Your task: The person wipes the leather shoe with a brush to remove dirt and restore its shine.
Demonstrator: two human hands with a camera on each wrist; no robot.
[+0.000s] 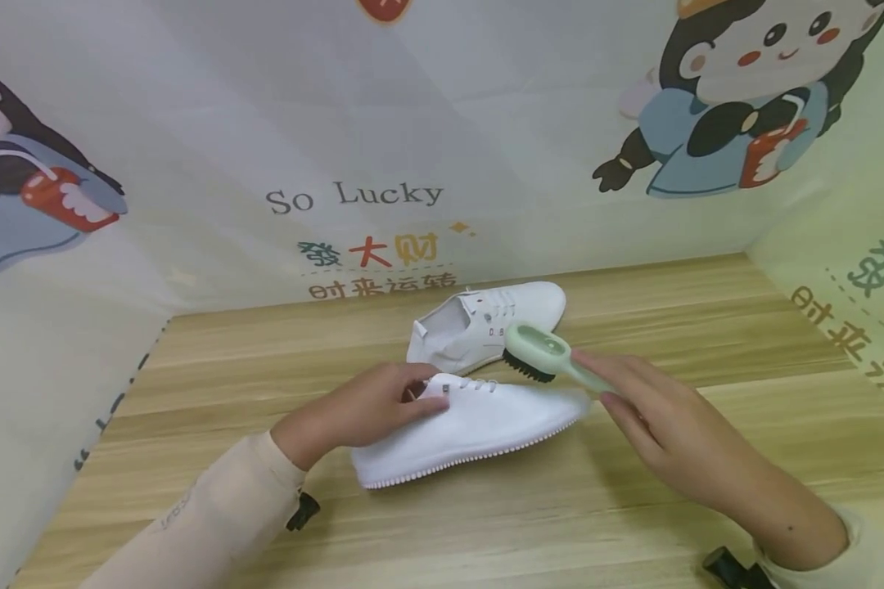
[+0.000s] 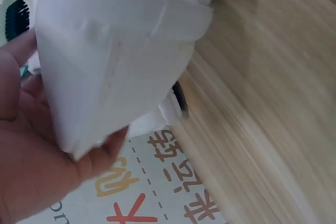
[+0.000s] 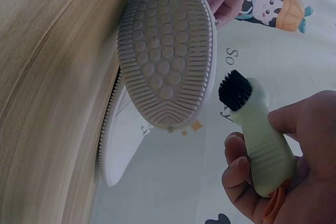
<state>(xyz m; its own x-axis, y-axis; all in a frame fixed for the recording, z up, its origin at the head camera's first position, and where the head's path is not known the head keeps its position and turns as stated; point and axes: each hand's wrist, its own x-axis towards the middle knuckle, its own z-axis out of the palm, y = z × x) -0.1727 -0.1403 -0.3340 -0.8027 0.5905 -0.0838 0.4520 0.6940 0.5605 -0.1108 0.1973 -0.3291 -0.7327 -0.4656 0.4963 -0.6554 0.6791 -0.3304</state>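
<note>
White shoe [image 1: 479,429] between both hands [image 1: 372,405] [image 1: 678,425], in the left's grip

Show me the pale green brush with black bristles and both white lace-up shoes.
Pale green brush [image 1: 548,348], head view: back of its head.
Nearer white lace-up shoe [image 1: 479,429], head view: its side.
Farther white lace-up shoe [image 1: 475,341], head view: its side.

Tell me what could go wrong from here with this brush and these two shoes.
The left hand grips the near shoe well behind its toe, so pressing the brush there might twist it loose. The far shoe lies close behind, so the right hand could knock it with a wide stroke.
</note>
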